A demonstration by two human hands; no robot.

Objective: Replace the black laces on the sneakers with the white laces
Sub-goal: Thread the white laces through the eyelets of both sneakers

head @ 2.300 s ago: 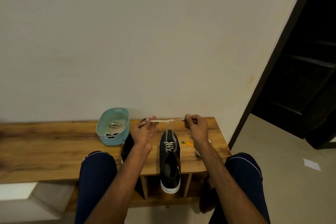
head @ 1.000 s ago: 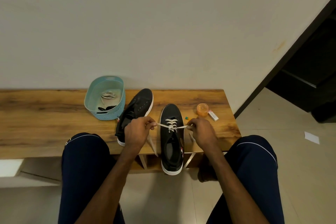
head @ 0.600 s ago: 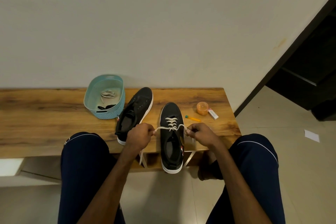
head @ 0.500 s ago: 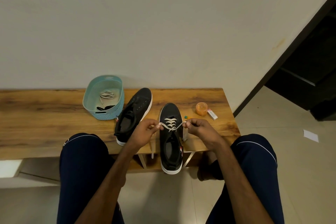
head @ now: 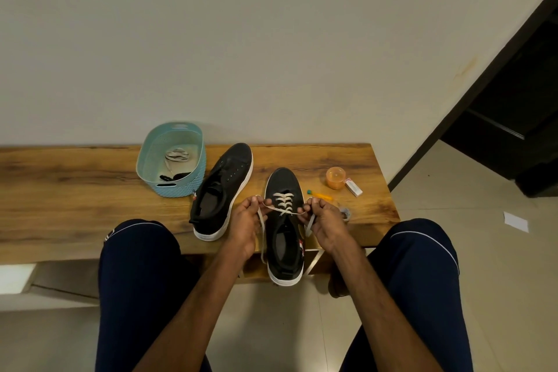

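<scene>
White lace [head: 283, 203] crosses the front eyelets of a black sneaker [head: 283, 183] at the centre of the frame. This sneaker lies on a wooden bench [head: 75, 190], toe toward the wall and heel hanging over the near edge. The left hand [head: 246, 225] pinches one end of the lace at the sneaker's left side, and a loose tail drops below the fingers. The right hand [head: 327, 220] pinches the other end at the sneaker's right side, fingers curled round it. The lace runs nearly taut between the two hands.

Just left of it lies a second black sneaker [head: 225, 187] with bare eyelets, angled so that its toe points to the upper right. A light blue basket [head: 178, 188] stands just beside that sneaker, further left, holding a coiled white lace [head: 176, 155] and something black, too small to make out. Right of the laced sneaker lie a yellow pencil [head: 320, 195], an orange cup [head: 335, 177] and a small white box [head: 354, 187]. A scrap of paper [head: 516, 221] lies on the floor at the right edge.
</scene>
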